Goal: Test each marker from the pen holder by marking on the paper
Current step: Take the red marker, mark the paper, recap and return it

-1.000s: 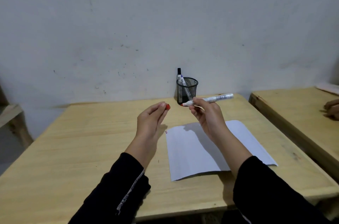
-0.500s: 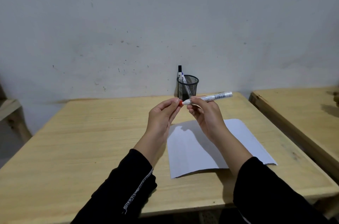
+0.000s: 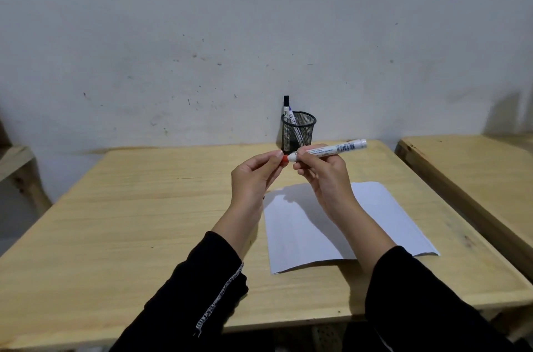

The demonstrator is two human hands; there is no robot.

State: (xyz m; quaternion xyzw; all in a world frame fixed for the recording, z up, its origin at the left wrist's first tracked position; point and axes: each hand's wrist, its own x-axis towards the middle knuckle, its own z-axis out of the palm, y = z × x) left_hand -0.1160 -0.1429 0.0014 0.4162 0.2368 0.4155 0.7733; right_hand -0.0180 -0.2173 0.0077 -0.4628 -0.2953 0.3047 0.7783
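My right hand [image 3: 323, 169] grips a white marker [image 3: 334, 149] by its barrel, held level above the table. My left hand [image 3: 253, 178] pinches the red cap [image 3: 284, 160], which sits against the marker's left end. A white sheet of paper [image 3: 386, 216] lies on the wooden table [image 3: 138, 221] under my right forearm, with small marks at its top left corner. At the back by the wall stands a black mesh pen holder [image 3: 300, 132] with two markers [image 3: 286, 107] in it.
A grey wall rises right behind the table. A second wooden table [image 3: 476, 167] stands close on the right. Part of a wooden shelf or bench [image 3: 14, 161] shows at the left edge.
My left hand moved right from about a hand's width away and brought the red cap onto the marker's tip. The right hand kept the marker nearly still.
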